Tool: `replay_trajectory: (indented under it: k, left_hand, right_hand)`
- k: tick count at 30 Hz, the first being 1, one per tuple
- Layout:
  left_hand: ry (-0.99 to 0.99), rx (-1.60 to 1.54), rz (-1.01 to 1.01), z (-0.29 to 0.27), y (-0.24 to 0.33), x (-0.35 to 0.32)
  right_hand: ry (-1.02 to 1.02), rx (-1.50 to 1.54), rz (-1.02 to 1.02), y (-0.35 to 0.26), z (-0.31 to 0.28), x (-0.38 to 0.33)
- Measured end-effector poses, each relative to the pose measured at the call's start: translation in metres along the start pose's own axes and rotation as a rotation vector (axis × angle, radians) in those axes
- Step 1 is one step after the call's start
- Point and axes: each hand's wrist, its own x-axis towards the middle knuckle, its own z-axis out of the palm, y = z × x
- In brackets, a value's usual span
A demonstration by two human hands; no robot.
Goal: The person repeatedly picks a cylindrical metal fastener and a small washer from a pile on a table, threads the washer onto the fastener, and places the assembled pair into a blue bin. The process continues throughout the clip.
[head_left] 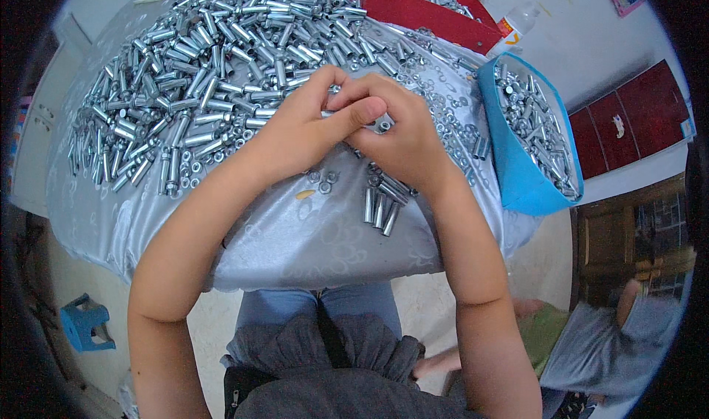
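Note:
My left hand and my right hand meet over the near middle of the table, fingers curled against each other. A small metal nut shows at my right palm, just below my left thumb. What the left fingers pinch is hidden behind the knuckles. Beyond and to the left spreads a big heap of silvery metal sleeve anchors. Below my right hand lies a small group of sleeve anchors, side by side. A few loose nuts rest below my left hand, next to a small yellowish piece.
A blue bin full of metal parts stands at the table's right edge. A red box with more parts and a plastic bottle are farther back. Loose nuts and washers lie before the bin. Another person is at lower right; a blue stool stands left.

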Motion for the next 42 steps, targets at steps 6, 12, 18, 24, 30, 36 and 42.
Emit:
replay_trajectory:
  k: [6,12,18,24,30,36,42]
  left_hand:
    - [0.04,-0.198,-0.049,-0.003,-0.007,0.007]
    - [0.045,-0.393,-0.201,-0.014,0.004,0.008]
    - [0.214,-0.162,-0.223,-0.014,0.003,0.009]
    - [0.262,-0.163,-0.256,-0.018,0.003,0.009]
    - [0.262,-0.195,-0.263,-0.015,0.003,0.009]
    - [0.257,-0.217,-0.259,-0.017,0.001,0.009]
    - [0.25,-0.231,-0.258,-0.016,0.0,0.008]
  right_hand:
    - [0.09,-0.034,0.0,-0.005,-0.005,0.003]
    - [0.334,0.004,0.329,0.014,-0.033,0.003]
    - [-0.219,-0.283,0.448,0.021,-0.041,-0.009]
    - [-0.283,-0.369,0.524,0.024,-0.047,-0.017]
    - [-0.326,-0.422,0.572,0.028,-0.062,-0.018]
    - [-0.325,-0.474,0.664,0.025,-0.067,-0.017]
    - [-0.335,-0.401,0.608,0.029,-0.06,-0.018]
